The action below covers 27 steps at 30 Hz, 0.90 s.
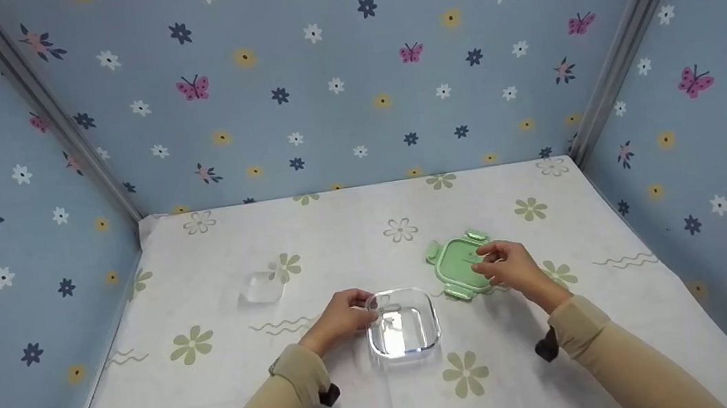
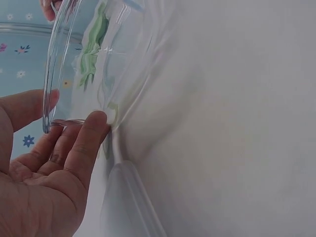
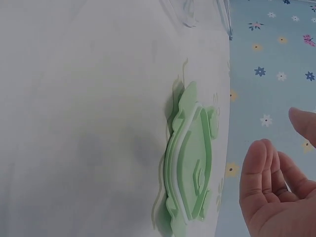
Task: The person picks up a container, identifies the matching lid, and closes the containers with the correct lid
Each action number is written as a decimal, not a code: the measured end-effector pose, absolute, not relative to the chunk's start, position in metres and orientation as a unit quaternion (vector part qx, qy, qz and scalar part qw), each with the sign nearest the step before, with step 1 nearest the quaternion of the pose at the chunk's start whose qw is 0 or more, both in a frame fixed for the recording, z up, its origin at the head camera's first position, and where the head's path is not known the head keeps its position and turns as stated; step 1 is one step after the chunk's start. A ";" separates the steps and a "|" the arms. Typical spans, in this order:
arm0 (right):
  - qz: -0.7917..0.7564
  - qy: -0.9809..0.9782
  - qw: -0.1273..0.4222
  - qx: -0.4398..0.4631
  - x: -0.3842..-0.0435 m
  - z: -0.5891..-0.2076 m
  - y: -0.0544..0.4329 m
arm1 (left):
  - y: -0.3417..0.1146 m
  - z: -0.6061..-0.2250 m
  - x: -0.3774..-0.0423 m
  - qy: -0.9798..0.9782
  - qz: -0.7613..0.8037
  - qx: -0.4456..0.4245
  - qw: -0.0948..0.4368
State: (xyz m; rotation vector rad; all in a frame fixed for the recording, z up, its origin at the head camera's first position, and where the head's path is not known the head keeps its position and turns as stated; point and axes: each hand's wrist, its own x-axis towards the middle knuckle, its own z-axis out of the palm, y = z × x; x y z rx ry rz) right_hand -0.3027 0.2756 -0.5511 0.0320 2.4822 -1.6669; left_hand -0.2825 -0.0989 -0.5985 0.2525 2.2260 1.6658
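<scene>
A clear square glass container (image 1: pixel 436 323) stands on the cloth in front of me. My left hand (image 1: pixel 343 319) grips its left side; in the left wrist view the thumb is at the rim and the fingers (image 2: pixel 89 140) lie against the outer wall. Right of the container is a green snap-on lid (image 1: pixel 459 263) with clips along its edges, its raised rim facing up. My right hand (image 1: pixel 509 268) hovers over the lid's right part, fingers loosely bent and holding nothing. In the right wrist view a gap shows between that hand and the lid (image 3: pixel 186 158).
Back left on the flower-printed white cloth (image 1: pixel 339 234) lies a small clear, block-like thing (image 1: pixel 264 288). Blue floral panels (image 1: pixel 345 54) enclose the table at the back and both sides, with grey metal posts (image 1: pixel 626 26) in the corners.
</scene>
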 end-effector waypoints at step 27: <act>-0.455 0.889 0.015 0.045 -0.307 -0.567 0.296 | -0.100 -0.600 -0.283 0.799 0.570 0.083 0.173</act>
